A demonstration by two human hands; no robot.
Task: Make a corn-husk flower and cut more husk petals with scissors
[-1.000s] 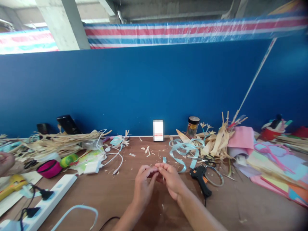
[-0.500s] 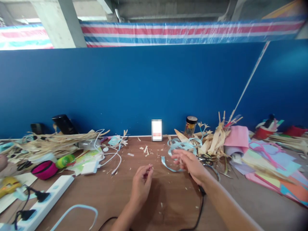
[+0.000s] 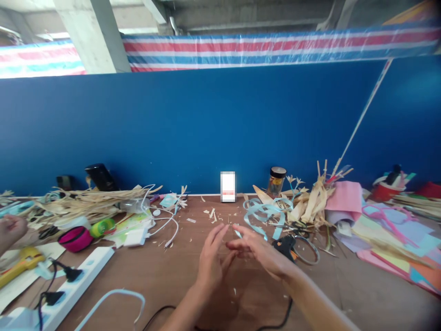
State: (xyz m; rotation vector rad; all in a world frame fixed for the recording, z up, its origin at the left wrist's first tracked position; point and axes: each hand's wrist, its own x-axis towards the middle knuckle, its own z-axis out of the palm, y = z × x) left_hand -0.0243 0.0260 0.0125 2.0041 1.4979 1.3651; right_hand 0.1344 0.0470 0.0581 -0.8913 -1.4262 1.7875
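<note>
My left hand (image 3: 212, 259) is raised over the brown table, its fingers apart and nothing visible in them. Close beside it, my right hand (image 3: 257, 250) has spread fingers pointing toward the left one, also with nothing visible in it. Loops of light blue ribbon (image 3: 253, 214) lie just beyond my right hand. A black glue gun (image 3: 285, 246) rests to the right of that hand, partly covered by the wrist. Scissors (image 3: 299, 226) lie behind the glue gun. Small pale scraps (image 3: 212, 214) are scattered beyond my fingertips.
A white power strip (image 3: 81, 282), a pink pouch (image 3: 75, 239) and dried husk strips (image 3: 99, 202) fill the left side. Another person's hand (image 3: 14, 228) shows at the far left. Behind stands a lidded jar (image 3: 276, 181); coloured paper (image 3: 389, 234) lies right.
My right hand has moved left to beside my left hand, uncovering the glue gun. My left hand has opened and risen slightly. The other person's hand shows more at the left edge.
</note>
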